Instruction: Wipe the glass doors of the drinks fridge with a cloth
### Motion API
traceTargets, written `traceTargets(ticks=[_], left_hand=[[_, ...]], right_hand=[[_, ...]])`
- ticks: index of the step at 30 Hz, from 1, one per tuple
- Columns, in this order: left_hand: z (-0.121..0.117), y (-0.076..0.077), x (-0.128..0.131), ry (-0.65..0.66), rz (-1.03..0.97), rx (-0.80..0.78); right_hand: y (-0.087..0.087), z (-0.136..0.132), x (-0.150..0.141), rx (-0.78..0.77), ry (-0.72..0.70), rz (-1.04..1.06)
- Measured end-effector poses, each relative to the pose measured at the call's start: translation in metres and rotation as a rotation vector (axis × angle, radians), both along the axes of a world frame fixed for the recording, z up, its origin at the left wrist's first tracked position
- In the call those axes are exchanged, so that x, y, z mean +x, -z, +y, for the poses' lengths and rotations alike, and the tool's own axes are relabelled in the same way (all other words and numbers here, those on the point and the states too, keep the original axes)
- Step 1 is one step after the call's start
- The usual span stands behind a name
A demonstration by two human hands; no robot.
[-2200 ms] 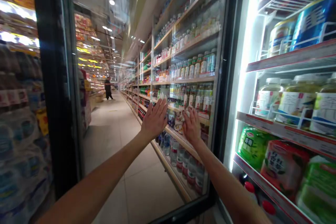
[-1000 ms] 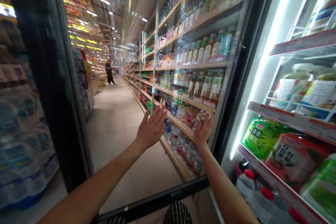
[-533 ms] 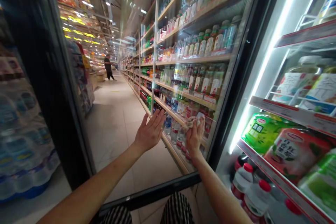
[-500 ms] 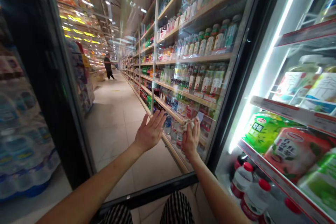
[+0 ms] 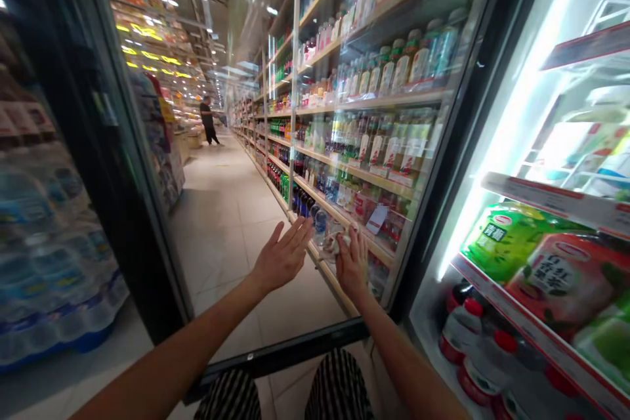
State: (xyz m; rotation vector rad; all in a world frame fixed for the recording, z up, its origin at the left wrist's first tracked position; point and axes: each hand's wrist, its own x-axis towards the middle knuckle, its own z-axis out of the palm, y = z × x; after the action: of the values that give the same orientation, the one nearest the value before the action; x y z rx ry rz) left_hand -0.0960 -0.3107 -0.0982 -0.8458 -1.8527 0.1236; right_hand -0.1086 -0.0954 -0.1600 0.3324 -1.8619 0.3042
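My left hand [image 5: 280, 257] lies flat against the glass door, its fingers stretched out and holding nothing. To its right, my right hand [image 5: 353, 269] presses a crumpled pale cloth [image 5: 333, 244] to the same pane. The cloth shows mostly at the left of the fingertips; the palm hides the rest. A small pale label [image 5: 377, 218] sits on the glass just above and right of that hand. The door's black lower frame [image 5: 290, 344] runs beneath both forearms, above my knees in striped trousers.
An open lit cooler at right has shelves holding green packs [image 5: 499, 233], red packs [image 5: 556, 275] and red-capped bottles [image 5: 462, 328]. Wrapped water bottles [image 5: 44, 269] stand at left. Through the glass appear bottle shelves [image 5: 394, 98], a tiled aisle and a distant person [image 5: 209, 121].
My right hand has slid the cloth left and slightly down over the glass, away from the label, which now shows more fully. My left hand stays nearly in place. The view has shifted slightly.
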Motion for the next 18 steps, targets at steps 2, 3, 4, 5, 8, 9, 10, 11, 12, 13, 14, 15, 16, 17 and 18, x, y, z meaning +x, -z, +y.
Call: traceTargets(ticks=[2,3,4,5,8,9,10,11,12,13,14,15,16,17,18], left_hand=[[-0.002,0.002,0.001,0.003,0.005,-0.014],[-0.003,0.004,0.001,0.002,0.002,-0.020],[-0.004,0.005,0.002,-0.001,-0.003,-0.026],[-0.005,0.007,0.002,-0.005,-0.011,-0.031],[-0.009,0.010,0.004,-0.012,-0.030,-0.036],[-0.012,0.010,0.004,-0.014,-0.033,-0.031],[-0.017,0.009,0.005,-0.020,-0.036,-0.017],[-0.022,0.006,0.006,-0.031,-0.037,0.005],[-0.029,0.002,0.006,-0.046,-0.035,0.034],[-0.037,-0.002,0.007,-0.063,-0.026,0.067],[-0.045,-0.007,0.008,-0.082,-0.014,0.099],[-0.054,-0.011,0.010,-0.100,0.001,0.129],[-0.062,-0.015,0.011,-0.115,0.016,0.154],[-0.070,-0.018,0.012,-0.130,0.026,0.175],[-0.076,-0.020,0.014,-0.141,0.031,0.192]], right_hand=[[-0.001,0.008,-0.001,-0.107,0.073,0.035],[-0.002,0.010,-0.001,-0.198,0.117,0.064],[-0.002,0.010,-0.002,-0.275,0.148,0.092],[-0.001,0.007,-0.001,-0.311,0.158,0.106],[0.005,-0.017,0.005,-0.096,0.057,0.043],[0.005,-0.026,0.007,0.026,0.011,0.012],[0.002,-0.031,0.008,0.128,-0.024,-0.007],[-0.005,-0.035,0.008,0.191,-0.045,-0.009],[-0.015,-0.035,0.006,0.200,-0.051,0.009],[-0.028,-0.034,0.003,0.149,-0.037,0.043],[-0.042,-0.032,-0.001,0.062,-0.014,0.084],[-0.054,-0.031,-0.004,-0.037,0.011,0.122],[-0.064,-0.032,-0.007,-0.113,0.031,0.149],[-0.070,-0.036,-0.008,-0.137,0.037,0.159],[-0.072,-0.042,-0.008,-0.096,0.021,0.156]])
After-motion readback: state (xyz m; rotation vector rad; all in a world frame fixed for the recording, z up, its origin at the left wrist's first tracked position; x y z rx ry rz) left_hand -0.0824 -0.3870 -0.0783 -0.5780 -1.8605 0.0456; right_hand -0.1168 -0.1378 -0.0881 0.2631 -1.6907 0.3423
